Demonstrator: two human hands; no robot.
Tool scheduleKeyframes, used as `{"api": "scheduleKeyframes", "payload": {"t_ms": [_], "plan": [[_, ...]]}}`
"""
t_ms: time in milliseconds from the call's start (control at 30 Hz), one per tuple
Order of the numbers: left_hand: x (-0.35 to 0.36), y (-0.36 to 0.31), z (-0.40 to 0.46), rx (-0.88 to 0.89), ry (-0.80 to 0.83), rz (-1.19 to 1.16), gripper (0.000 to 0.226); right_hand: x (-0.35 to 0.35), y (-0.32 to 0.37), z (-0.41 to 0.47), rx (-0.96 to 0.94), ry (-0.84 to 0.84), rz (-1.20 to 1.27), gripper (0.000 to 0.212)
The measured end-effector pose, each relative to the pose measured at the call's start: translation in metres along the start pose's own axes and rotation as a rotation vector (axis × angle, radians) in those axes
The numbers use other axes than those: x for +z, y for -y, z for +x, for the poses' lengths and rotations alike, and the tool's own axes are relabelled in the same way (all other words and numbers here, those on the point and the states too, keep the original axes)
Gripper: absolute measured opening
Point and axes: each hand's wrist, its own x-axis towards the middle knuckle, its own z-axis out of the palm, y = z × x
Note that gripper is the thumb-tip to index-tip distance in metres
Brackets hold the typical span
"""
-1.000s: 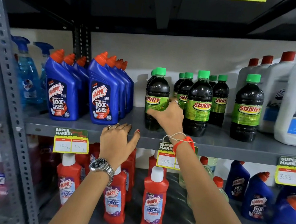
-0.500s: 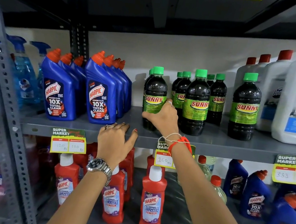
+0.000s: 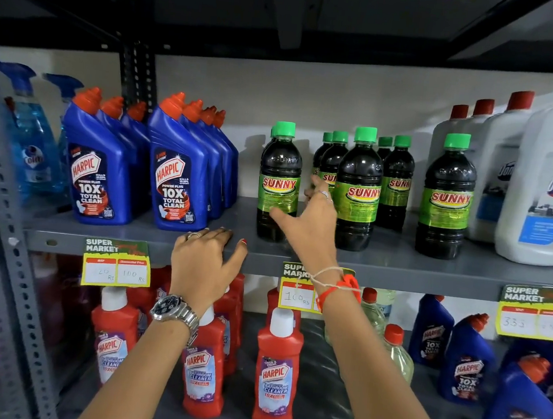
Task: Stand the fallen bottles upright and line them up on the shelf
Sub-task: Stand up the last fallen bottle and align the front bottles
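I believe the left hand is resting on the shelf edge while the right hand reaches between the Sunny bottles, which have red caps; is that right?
Not quite: the Sunny bottles have green caps, not red, as the head view shows. The rest holds: the left hand rests on the shelf edge while the right hand reaches between the Sunny bottles.

Both arms are bare, no sleeves showing at all. The left hand (image 3: 207, 263) has a chunky silver metal watch (image 3: 175, 312) with a dark dial and a link bracelet on the wrist, plus a silver ring (image 3: 194, 235) on one finger and red nail polish. The right hand (image 3: 307, 225) wears a ring (image 3: 324, 194) too, and its wrist has a red thread band (image 3: 345, 285) tied alongside a thin pale string.
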Motion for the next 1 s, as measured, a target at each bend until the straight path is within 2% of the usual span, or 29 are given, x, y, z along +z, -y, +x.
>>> {"api": "scheduleKeyframes", "payload": {"t_ms": [167,267,367,467,533,600,700,800,1000], "plan": [[-0.002,-0.001,0.000,0.003,0.012,0.001,0.058,-0.039,-0.011,-0.017,-0.028,-0.347,0.055,0.050],[-0.009,-0.006,0.006,-0.023,0.047,-0.002,0.060,-0.060,-0.029,-0.012,0.010,-0.428,-0.081,0.060],[-0.015,-0.019,0.018,-0.079,0.094,-0.145,0.064,-0.073,-0.046,-0.001,0.078,-0.303,-0.211,0.083],[-0.012,-0.030,0.043,-0.177,0.266,-0.512,0.084,-0.081,-0.058,0.012,0.203,-0.031,-0.096,0.099],[-0.007,-0.033,0.059,-0.232,0.402,-0.725,0.090,-0.086,-0.062,0.022,0.279,0.143,0.034,0.100],[-0.004,-0.034,0.068,-0.259,0.500,-0.851,0.078,-0.090,-0.064,0.027,0.298,0.243,0.055,0.094],[-0.002,-0.035,0.071,-0.252,0.578,-0.966,0.059,-0.095,-0.066,0.031,0.300,0.260,0.032,0.092],[0.002,-0.034,0.072,-0.269,0.545,-0.985,0.059,-0.099,-0.065,0.030,0.273,0.243,0.017,0.095],[0.008,-0.030,0.069,-0.304,0.439,-0.936,0.066,-0.095,-0.061,0.027,0.248,0.196,-0.030,0.083]]}}
